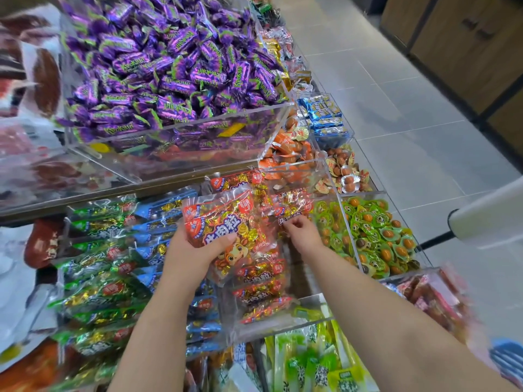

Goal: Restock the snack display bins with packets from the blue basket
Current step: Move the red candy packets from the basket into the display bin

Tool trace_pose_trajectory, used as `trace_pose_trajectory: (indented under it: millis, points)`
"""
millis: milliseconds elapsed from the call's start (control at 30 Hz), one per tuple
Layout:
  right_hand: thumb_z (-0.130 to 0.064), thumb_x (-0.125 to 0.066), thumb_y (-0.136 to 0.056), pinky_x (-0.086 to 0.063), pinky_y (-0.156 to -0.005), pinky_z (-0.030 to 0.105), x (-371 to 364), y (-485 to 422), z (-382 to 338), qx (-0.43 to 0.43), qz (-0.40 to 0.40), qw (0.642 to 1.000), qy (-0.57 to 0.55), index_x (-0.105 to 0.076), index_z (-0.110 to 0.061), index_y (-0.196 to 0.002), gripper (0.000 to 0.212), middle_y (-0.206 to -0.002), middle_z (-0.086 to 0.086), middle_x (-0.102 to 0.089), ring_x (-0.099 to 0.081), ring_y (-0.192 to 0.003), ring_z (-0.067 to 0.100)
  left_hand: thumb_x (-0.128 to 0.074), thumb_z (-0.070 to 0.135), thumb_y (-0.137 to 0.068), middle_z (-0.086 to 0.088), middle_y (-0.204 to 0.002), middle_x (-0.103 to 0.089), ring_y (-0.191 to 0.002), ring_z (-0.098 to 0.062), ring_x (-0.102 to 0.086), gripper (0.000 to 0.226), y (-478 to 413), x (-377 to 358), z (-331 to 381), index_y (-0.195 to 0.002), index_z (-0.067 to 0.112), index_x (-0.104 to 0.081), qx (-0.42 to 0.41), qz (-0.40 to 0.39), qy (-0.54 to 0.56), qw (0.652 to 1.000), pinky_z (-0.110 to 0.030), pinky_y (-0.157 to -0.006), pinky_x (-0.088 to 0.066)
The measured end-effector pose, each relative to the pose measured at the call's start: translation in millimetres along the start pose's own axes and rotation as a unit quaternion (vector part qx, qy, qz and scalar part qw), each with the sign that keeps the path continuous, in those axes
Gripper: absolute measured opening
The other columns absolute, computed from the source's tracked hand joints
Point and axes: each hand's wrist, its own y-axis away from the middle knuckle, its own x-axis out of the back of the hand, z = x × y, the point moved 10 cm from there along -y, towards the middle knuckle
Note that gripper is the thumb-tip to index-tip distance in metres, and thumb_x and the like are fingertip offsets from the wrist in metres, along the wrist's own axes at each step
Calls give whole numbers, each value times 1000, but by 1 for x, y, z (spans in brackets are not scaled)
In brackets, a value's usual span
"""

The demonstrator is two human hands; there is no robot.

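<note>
My left hand gripped a red packet of gold-wrapped sweets, thumb across its face and fingers curled beneath. I held it just above the clear bin where more red packets lay stacked in a row. My right hand pinched the near edge of a second red packet at the far end of that same bin, fingertips closed on the wrapper.

To the left of that bin stood a row of blue packets, and left again a row of green packets, both filed on edge and both blurred. To the right, past a clear divider, a compartment held green-rimmed egg snacks, heaped loosely.

On the shelf above, a large clear tub was piled over its rim with purple wrapped candies. Beside it to the right sat smaller compartments: orange packs, small blue packs farther back, and brown egg packs nearer the aisle.

Below my forearms, pale green pouches filled the lowest tier. At the lower right edge a blue ribbed shape showed, too blurred for me to tell whether it was the basket.
</note>
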Motion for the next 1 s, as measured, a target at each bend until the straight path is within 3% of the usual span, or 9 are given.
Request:
trace_pose_trajectory:
  millis: [133, 233, 333, 433, 567, 667, 767, 900, 1000]
  points:
    - [-23, -53, -95, -42, -68, 26, -2, 6, 0, -18, -50, 998, -30, -56, -13, -91, 11, -84, 2, -57, -52, -82, 18, -79, 66, -24, 13, -93, -72, -87, -13, -70, 101, 0, -2, 7, -117, 33, -57, -3, 9, -36, 999, -36, -75, -57]
    - [-27, -56, -93, -46, -72, 29, 23, 29, -15, -28, 0, 995, -95, -61, -16, -86, 14, -88, 2, -62, -56, -83, 18, -79, 67, -25, 11, -106, -67, -95, -14, -66, 111, 3, -9, 16, -125, 29, -53, -14, 7, -53, 998, -39, -82, -55]
    - [-42, -66, -81, -53, -82, 31, 15, 68, -57, 56, -127, 974, -181, -65, -30, -97, 21, -102, -7, -68, -63, -100, 16, -85, 58, -40, 17, -96, -68, -88, -5, -65, 76, 4, -19, 20, -107, 37, -57, -23, -4, -80, 997, -25, -67, -52]
    - [-46, -80, -62, -49, -97, 41, -2, 104, -66, 79, -220, 964, -129, -53, -30, -125, 71, -131, -3, -55, -54, -118, 17, -86, 50, -54, 22, -88, -66, -80, 2, -62, 51, 6, -31, 27, -93, 38, -57, -35, -7, -101, 994, -18, -63, -46]
    - [-31, -79, -73, -43, -103, 43, 27, 101, -41, 58, -108, 985, -123, -42, -21, -139, 77, -132, 1, -53, -50, -122, 21, -65, 64, -75, 2, -139, -50, -123, -23, -50, 75, 13, -27, 30, -137, 28, -44, -23, 54, -90, 994, -40, -97, -41]
    - [-28, -74, -80, -44, -95, 33, 62, 91, -16, 37, 17, 990, -132, -42, -20, -136, 65, -119, -4, -57, -53, -113, 18, -59, 57, -86, 2, -141, -45, -136, -27, -40, 76, 13, -13, 25, -147, 18, -33, -23, 91, -28, 995, -42, -101, -37]
    - [-26, -66, -87, -40, -105, 42, 58, 82, -4, 26, 43, 997, -59, -38, -14, -140, 61, -136, 7, -51, -49, -125, 26, -59, 55, -87, 0, -156, -30, -141, -25, -31, 83, 14, -10, 19, -152, 19, -22, -17, 88, -19, 996, -45, -111, -30]
    - [-29, -57, -93, -30, -109, 38, 51, 79, 3, 11, 98, 995, -27, -29, -16, -146, 61, -149, 5, -38, -35, -136, 26, -58, 56, -87, -1, -152, -36, -137, -26, -37, 78, 20, -12, 22, -149, 18, -29, -26, 80, -56, 995, -43, -105, -32]
    - [-27, -54, -94, -34, -103, 31, 61, 88, -6, 55, 167, 983, -52, -35, -20, -142, 51, -142, 1, -46, -43, -131, 21, -58, 57, -86, -3, -149, -41, -130, -24, -42, 75, 19, -13, 23, -146, 18, -34, -25, 75, -75, 994, -39, -96, -36]
